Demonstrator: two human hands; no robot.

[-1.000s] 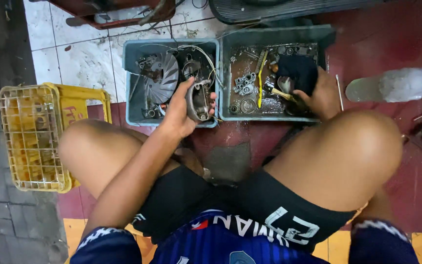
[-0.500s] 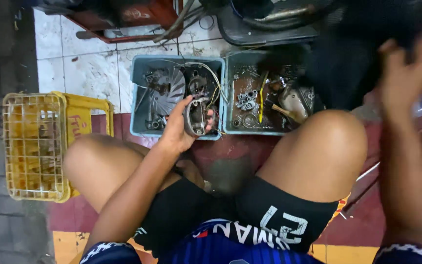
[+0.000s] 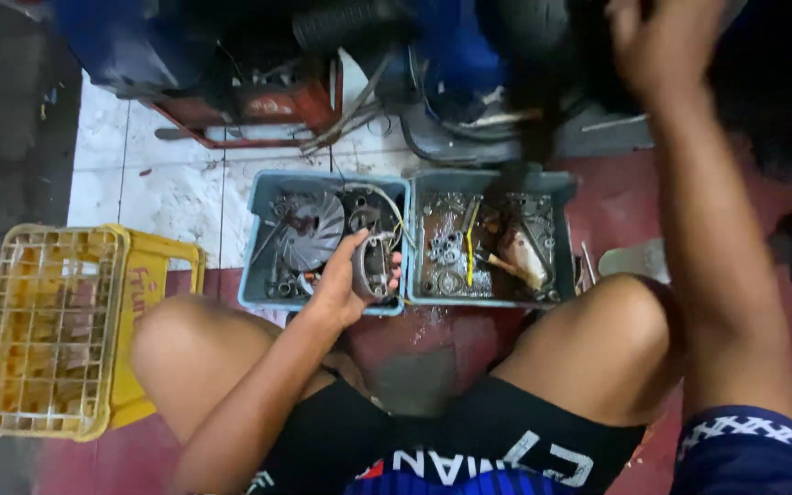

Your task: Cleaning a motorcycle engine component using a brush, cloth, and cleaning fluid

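Careful: your left hand (image 3: 346, 284) is curled around a grey metal engine part (image 3: 373, 266) at the left tray's (image 3: 251, 266) near rim, right hand (image 3: 662, 41) raised, fingers loosely spread; greasy metal could slip.

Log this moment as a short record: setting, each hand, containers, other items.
setting: person seated on a red and white tiled floor, knees apart
left hand: left hand grips a grey metal part at the edge of the left tray
right hand: right hand raised high, blurred; whether it holds anything cannot be told
containers: left tray with a finned fan wheel; right tray with small metal parts
other items: yellow crate at the left
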